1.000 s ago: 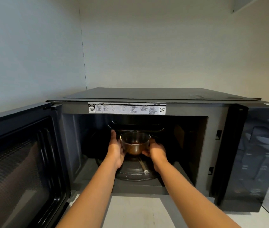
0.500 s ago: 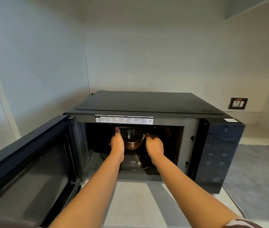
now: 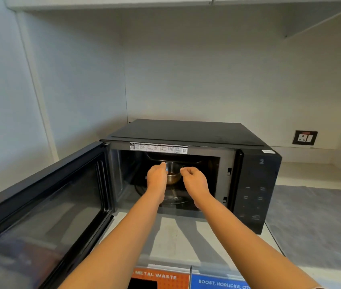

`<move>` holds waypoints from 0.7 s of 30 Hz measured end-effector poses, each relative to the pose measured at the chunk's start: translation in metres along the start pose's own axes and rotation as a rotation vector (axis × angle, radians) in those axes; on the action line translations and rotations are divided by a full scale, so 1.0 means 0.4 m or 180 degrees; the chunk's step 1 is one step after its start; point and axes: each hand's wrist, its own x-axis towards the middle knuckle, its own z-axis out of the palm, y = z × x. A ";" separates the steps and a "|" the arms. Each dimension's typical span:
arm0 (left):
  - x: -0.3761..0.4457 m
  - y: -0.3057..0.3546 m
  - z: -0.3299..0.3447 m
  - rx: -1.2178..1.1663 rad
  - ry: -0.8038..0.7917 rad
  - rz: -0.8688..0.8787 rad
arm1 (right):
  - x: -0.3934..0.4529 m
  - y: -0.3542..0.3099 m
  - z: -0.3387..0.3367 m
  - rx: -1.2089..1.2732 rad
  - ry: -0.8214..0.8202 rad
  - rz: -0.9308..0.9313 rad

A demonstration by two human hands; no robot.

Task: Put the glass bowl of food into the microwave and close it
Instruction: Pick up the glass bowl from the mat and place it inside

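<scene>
The glass bowl (image 3: pixel 173 174) of brown food sits inside the microwave (image 3: pixel 188 163) cavity, on the turntable (image 3: pixel 171 200); the left hand (image 3: pixel 157 176) touches the bowl's left side, fingers curled; the right hand (image 3: pixel 194 180), loosely curled, hovers just right of it; the door (image 3: pixel 46 205) stands open at the microwave's left

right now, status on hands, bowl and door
Left hand and right hand flank the glass bowl, grip unclear. Bowl inside the microwave. Door wide open, nothing blocking.
</scene>
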 end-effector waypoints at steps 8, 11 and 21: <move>-0.128 0.072 -0.038 0.0210 -0.0041 0.0253 | -0.103 -0.062 -0.051 0.0121 -0.0051 -0.0155; -0.174 0.102 -0.063 0.0511 -0.0170 0.0488 | -0.143 -0.092 -0.077 0.0164 -0.0050 -0.0265; -0.366 0.130 -0.261 0.1510 -0.0428 0.1041 | -0.346 -0.164 -0.032 0.0090 -0.0029 -0.0304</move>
